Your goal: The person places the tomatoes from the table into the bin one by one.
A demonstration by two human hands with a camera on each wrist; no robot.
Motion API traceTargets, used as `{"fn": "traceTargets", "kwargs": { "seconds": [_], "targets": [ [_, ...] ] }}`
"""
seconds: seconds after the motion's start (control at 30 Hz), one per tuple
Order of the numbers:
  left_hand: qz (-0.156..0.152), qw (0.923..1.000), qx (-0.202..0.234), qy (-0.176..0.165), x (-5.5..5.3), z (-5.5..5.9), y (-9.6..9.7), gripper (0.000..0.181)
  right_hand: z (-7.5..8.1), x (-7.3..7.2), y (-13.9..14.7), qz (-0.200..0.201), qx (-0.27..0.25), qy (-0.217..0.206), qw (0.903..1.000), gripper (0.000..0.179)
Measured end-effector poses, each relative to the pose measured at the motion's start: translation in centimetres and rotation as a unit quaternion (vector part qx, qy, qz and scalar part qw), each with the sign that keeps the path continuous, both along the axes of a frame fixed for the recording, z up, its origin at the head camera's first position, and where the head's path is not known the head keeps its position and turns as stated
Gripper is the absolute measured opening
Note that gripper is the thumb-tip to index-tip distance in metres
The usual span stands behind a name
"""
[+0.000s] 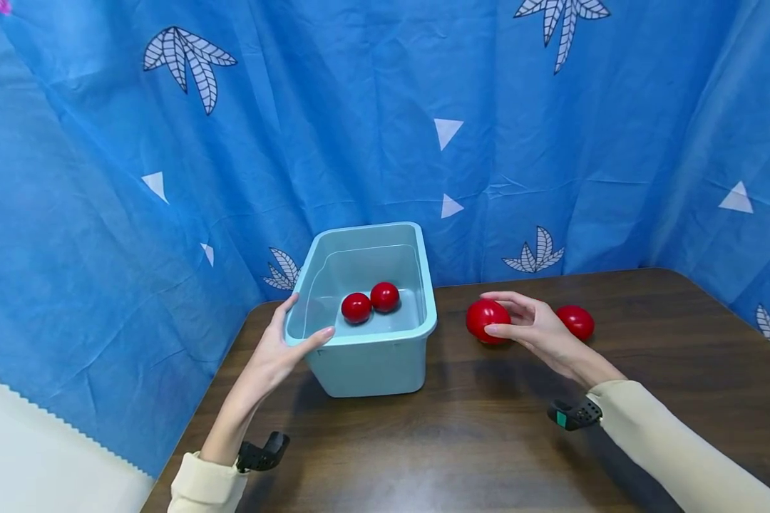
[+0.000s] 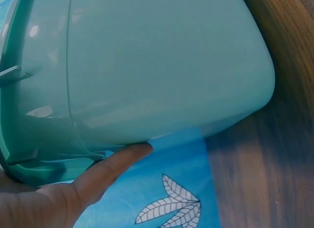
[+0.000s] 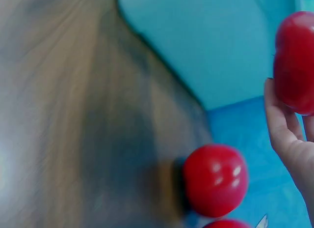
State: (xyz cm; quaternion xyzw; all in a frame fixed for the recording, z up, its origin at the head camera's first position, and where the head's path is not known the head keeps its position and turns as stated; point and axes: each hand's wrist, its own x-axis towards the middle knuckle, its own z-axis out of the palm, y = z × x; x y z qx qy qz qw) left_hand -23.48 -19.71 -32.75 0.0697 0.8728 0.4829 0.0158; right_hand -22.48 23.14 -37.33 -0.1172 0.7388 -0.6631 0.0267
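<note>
One large blue cloth [image 1: 372,142] hangs behind everything, printed with white leaves and triangles. Before it stands the brown desk [image 1: 455,442], and on the desk is the pale blue tub [image 1: 366,369], upright and open at the top.

The left grip [image 1: 281,349] is at the near left corner of the tub. Its thumb lies over the front rim, and the left wrist view shows a finger along the outer wall, so I judge that it holds this corner. Such a hold should be firm but light, so that the tub neither slides nor tilts.

The right grip [image 1: 529,324] pinches the held ball [image 1: 486,319], red and smooth, between thumb and fingers, to the right of the tub and apart from it, seemingly above the desk. It is better to press evenly from opposite sides; force on one edge only could make it slip out.

Inside the tub lie the left inner ball [image 1: 356,308] and the right inner ball [image 1: 385,296], close together. On the desk lies the outer ball [image 1: 576,323], partly behind the right grip.
</note>
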Motion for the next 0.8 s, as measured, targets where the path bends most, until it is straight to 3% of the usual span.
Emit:
{"fn": "traceTargets", "kwargs": {
  "seconds": [0.23, 0.47, 0.63, 0.8],
  "targets": [
    [0.006, 1.0, -0.003, -0.005, 0.0, 0.0, 0.0, 0.107, 2.9, -1.5, -2.3, -0.003, -0.053, -0.002, 0.9986, 0.064],
    [0.004, 1.0, 0.002, -0.002, -0.2, 0.0, 0.1, 0.107, 6.4, -3.6, -5.6, 0.018, -0.078, 0.035, 0.9961, 0.063],
    [0.005, 1.0, 0.001, -0.002, -0.3, 0.0, 0.1, 0.106, 8.8, -5.2, -8.6, 0.04, -0.136, 0.042, 0.9891, 0.062],
    [0.004, 1.0, 0.005, -0.002, -0.4, -0.1, 0.0, 0.106, 10.1, -6.7, -11.8, 0.05, -0.174, 0.045, 0.9825, 0.061]
  ]
}}
